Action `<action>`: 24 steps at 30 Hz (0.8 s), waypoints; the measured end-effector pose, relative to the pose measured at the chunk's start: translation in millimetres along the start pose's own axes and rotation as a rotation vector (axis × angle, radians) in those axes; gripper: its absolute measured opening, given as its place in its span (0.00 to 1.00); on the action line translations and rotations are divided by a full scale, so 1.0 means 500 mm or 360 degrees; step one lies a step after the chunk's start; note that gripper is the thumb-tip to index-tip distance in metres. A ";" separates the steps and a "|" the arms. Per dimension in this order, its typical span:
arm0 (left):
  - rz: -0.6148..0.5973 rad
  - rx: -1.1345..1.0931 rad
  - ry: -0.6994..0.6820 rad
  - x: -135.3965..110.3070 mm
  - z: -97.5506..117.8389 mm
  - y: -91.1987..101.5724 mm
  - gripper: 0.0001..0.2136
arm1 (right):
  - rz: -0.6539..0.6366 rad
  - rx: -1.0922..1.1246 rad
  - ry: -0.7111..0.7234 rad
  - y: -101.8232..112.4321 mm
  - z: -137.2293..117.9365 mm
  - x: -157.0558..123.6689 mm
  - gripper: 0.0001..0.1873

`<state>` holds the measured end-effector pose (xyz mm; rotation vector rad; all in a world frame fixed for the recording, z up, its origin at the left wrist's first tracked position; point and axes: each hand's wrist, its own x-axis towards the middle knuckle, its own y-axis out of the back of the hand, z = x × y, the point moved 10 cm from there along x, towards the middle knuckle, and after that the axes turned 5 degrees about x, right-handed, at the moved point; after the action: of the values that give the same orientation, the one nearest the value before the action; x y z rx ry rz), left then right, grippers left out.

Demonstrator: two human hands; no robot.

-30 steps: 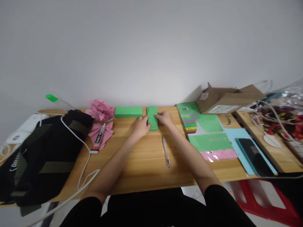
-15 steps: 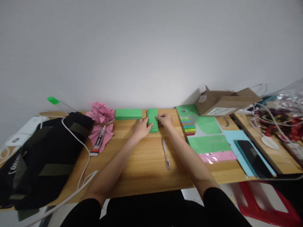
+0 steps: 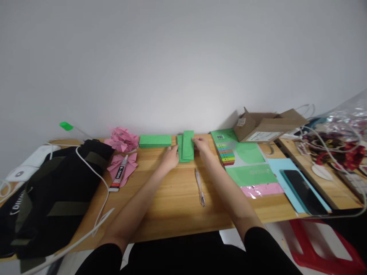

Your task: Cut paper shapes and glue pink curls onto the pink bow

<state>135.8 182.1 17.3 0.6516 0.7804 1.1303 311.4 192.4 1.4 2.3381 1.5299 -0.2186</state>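
Between my hands stand overlapping green folded paper strips [image 3: 188, 147] with a curved pencil line near the lower end of the top one. My right hand [image 3: 202, 146] pinches the top strip at its right edge, thumb and finger closed together. My left hand [image 3: 171, 157] is closed at the left edge of the strip underneath [image 3: 179, 147], which shows as a narrow band. Left of them lies a flat stack of green paper [image 3: 155, 140]. A pen [image 3: 200, 187] rests on the table below my right hand.
On the left are pink paper flowers [image 3: 122, 139], a glue tube [image 3: 119, 175] and a black bag [image 3: 63, 191] with a white cable. To the right are a green paper pack [image 3: 249, 173], a cardboard box [image 3: 265, 124] and a phone [image 3: 305, 191].
The top green strip has shifted right against the one underneath, so more of the lower strip shows at the left. My hands have drawn slightly apart.
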 end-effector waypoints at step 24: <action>-0.0055 -0.1364 -0.0239 -0.149 0.065 0.107 0.20 | -0.0207 -0.0126 0.0856 0.064 -0.140 -0.328 0.10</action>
<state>117.0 125.3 93.7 -0.0038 0.1285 1.2327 269.4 65.1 123.3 2.3487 1.8851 0.4715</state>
